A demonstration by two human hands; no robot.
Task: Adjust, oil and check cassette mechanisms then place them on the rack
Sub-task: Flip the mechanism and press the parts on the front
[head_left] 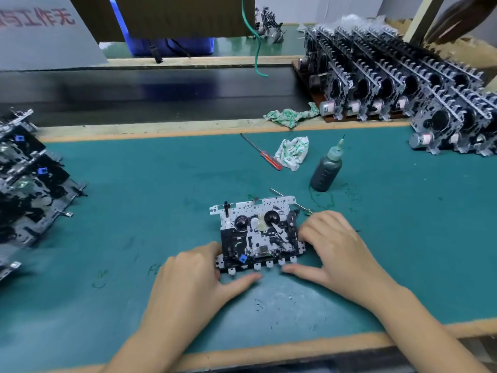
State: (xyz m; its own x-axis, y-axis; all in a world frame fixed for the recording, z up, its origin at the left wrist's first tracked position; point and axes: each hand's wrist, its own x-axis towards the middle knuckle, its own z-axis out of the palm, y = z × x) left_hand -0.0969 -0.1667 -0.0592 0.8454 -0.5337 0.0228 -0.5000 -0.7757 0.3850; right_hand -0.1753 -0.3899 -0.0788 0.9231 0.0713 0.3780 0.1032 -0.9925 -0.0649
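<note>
perforated metal cassette mechanism (258,232), black reels, flat

The left hand (193,275) covers the near left corner of the cassette mechanism (258,232), and the right hand (333,246) hides its right edge. The picture's left edge cuts off blurred stacked mechanisms (27,184); the right edge cuts the rack's rows (403,84).

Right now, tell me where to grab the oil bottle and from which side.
Grip the oil bottle round its dark cylindrical body, below the tapering neck, coming from the right with the right hand. It stands upright, leaning slightly, with its needle tip up, and open mat lies on that side.
</note>
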